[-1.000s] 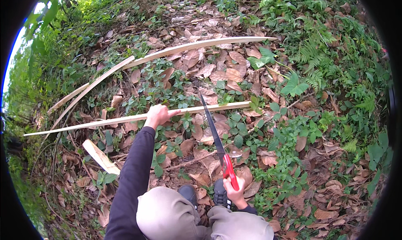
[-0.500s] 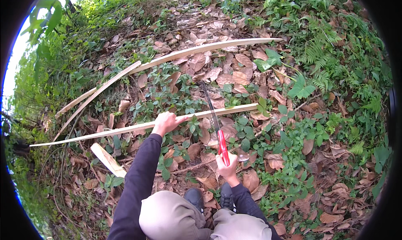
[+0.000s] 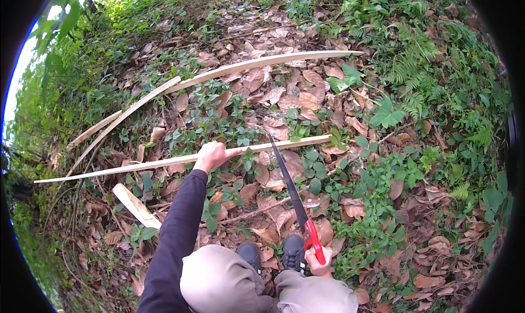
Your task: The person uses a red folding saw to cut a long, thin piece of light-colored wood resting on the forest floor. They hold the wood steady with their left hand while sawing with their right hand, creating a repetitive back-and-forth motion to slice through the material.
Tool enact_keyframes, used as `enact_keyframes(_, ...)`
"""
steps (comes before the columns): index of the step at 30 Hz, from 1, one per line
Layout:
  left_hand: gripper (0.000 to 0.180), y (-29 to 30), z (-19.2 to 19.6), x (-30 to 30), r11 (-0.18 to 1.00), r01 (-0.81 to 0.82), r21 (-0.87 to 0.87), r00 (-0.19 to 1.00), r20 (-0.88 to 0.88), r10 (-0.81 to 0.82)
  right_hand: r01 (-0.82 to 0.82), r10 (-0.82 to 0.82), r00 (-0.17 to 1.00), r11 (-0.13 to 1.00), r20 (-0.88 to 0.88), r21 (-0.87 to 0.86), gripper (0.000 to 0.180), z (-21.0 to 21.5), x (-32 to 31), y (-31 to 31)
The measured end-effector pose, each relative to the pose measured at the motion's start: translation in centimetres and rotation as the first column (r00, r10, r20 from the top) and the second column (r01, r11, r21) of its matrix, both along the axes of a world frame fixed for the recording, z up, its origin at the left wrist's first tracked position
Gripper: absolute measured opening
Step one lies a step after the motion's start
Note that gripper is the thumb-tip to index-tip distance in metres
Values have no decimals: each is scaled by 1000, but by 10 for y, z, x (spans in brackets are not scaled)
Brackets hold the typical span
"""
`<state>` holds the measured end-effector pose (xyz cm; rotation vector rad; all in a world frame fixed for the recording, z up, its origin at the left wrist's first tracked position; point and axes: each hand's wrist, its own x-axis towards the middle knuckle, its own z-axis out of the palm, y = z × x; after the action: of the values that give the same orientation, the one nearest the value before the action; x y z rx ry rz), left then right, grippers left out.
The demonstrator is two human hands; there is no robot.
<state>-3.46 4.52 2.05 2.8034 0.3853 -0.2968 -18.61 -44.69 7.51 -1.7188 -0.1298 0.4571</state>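
My left hand [image 3: 212,155] grips a long pale split bamboo strip [image 3: 164,162] that lies across the leafy ground from far left to centre right. My right hand [image 3: 318,262] holds the red handle of a hand saw [image 3: 292,195]. The saw's dark blade points up and away, and its tip reaches the strip just right of my left hand. My knees in beige trousers and my dark shoes [image 3: 273,254] show at the bottom.
Two more long bamboo strips [image 3: 262,63] [image 3: 128,113] lie farther up the slope. A short pale offcut [image 3: 135,205] rests at lower left. Dry brown leaves, low green plants and ferns [image 3: 415,78] cover the ground.
The saw first moved forward along the strip, then my right hand pulled it back toward my knees. My left hand stayed on the strip.
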Motion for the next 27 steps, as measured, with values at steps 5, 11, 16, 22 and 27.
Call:
enact_keyframes(5, 92, 0, 1, -8, 998, 65, 17, 998, 25, -66, 43, -43, 999, 994, -5, 102, 26, 9, 29, 37)
enact_keyframes(11, 87, -21, 17, -20, 993, 111, 49, 993, -43, -109, 34, -47, 970, 998, 239, 59, 19, -38, 143, 140)
enact_keyframes(16, 87, -8, 8, -13, 994, 72, 81, 997, -8, -71, 46, -75, 957, 993, 281, 108, 19, -53, 178, 189)
enact_keyframes(22, 89, -6, 6, -9, 995, 26, 99, 999, 36, -29, 99, -106, 994, 979, 30, 179, 20, -63, 127, 150)
enact_keyframes(27, 90, -2, 2, -1, 999, 9, 49, 1000, -27, -8, 41, -43, 998, 998, 52, 37, 23, -34, 49, 67)
